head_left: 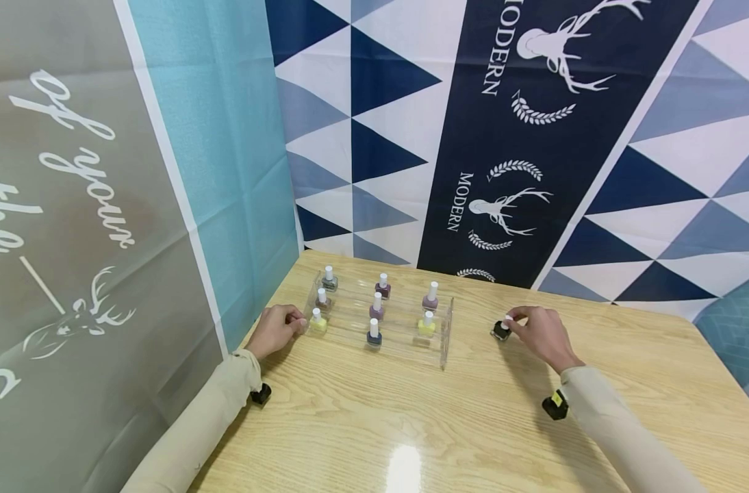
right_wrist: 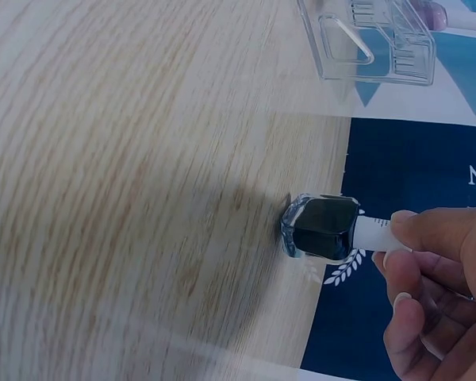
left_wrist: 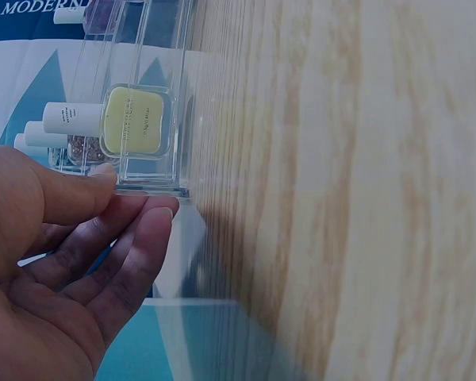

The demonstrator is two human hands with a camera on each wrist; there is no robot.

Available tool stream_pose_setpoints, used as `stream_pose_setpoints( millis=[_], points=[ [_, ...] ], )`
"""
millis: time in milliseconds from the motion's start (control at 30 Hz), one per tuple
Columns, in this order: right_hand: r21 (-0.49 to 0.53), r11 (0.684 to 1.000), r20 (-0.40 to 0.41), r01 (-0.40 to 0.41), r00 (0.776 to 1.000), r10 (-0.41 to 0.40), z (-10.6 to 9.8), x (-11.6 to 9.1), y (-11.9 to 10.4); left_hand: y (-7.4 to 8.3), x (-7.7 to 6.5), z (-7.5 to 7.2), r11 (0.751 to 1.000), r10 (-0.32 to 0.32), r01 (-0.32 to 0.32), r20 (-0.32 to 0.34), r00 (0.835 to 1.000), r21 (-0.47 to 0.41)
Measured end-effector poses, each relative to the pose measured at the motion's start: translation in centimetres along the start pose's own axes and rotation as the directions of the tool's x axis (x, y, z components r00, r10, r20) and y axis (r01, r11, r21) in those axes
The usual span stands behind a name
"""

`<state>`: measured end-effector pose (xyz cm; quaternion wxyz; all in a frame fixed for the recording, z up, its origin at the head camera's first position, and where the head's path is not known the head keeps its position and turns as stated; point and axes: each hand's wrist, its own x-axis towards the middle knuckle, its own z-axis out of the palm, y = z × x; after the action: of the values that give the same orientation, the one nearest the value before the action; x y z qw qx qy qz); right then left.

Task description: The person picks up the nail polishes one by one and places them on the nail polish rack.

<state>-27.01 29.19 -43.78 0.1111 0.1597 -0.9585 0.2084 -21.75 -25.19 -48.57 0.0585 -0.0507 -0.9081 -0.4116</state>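
A clear tiered display rack (head_left: 445, 342) stands on the table with several white-capped nail polish bottles on its steps. My left hand (head_left: 277, 330) grips the rack's left end, thumb and fingertips at the edge of the side panel. Right beside those fingers sits a yellow nail polish bottle (left_wrist: 139, 123) on the lowest step. Off the rack's right side, my right hand (head_left: 539, 334) pinches the white cap of a dark, nearly black nail polish bottle (right_wrist: 325, 226) between thumb and fingers. That bottle is upright, its base right at the tabletop.
On the rack are also a navy bottle (head_left: 374, 337), a second yellow bottle (head_left: 426, 325) and purple ones, such as a lilac bottle (head_left: 430, 301). Patterned cloth (head_left: 387, 157) hangs behind the wooden table (head_left: 350, 424). Black wrist cameras show under both sleeves.
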Motion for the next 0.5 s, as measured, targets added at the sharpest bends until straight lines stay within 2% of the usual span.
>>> stream_pose_setpoints(
  millis=[233, 500],
  points=[
    [0.007, 1.000, 0.012, 0.000, 1.000, -0.001, -0.29, -0.21, -0.15, 0.16, -0.04, 0.02, 1.000, -0.007, 0.007, 0.005, 1.000, -0.001],
    [-0.001, 1.000, 0.004, 0.027, 1.000, -0.027, -0.45, -0.63, -0.67, 0.04, 0.00, 0.05, 0.999, 0.002, -0.002, -0.003, 1.000, 0.046]
  ],
)
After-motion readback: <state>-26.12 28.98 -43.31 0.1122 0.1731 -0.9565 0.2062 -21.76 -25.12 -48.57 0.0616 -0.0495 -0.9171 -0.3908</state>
